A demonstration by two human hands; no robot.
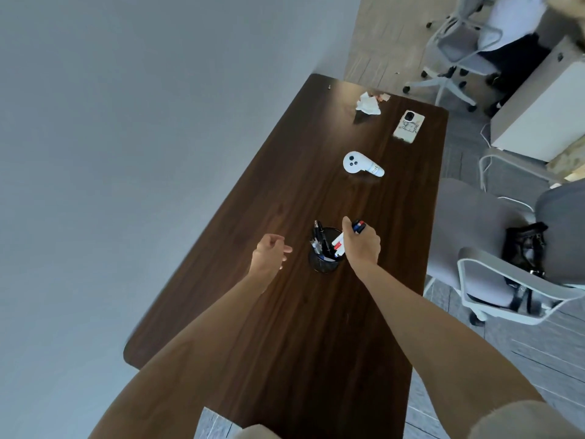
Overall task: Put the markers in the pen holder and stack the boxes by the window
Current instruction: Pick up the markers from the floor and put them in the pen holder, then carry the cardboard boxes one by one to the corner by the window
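A black mesh pen holder point(323, 262) stands in the middle of the dark wooden table point(285, 327), with several pens upright in it. My right hand point(363, 243) is closed around a bundle of markers point(339, 245); their white barrels point down into the holder and their red, blue and black caps stick out above my fist. My left hand point(269, 253) hovers just left of the holder, fingers loosely curled and holding nothing. No boxes are in view.
Farther along the table lie a white controller point(361, 165), a phone point(409, 126) in a pale case and a crumpled tissue point(367, 104). A grey wall runs along the left. Office chairs point(506, 274) stand right of the table, and a seated person point(519, 33) is at the far right.
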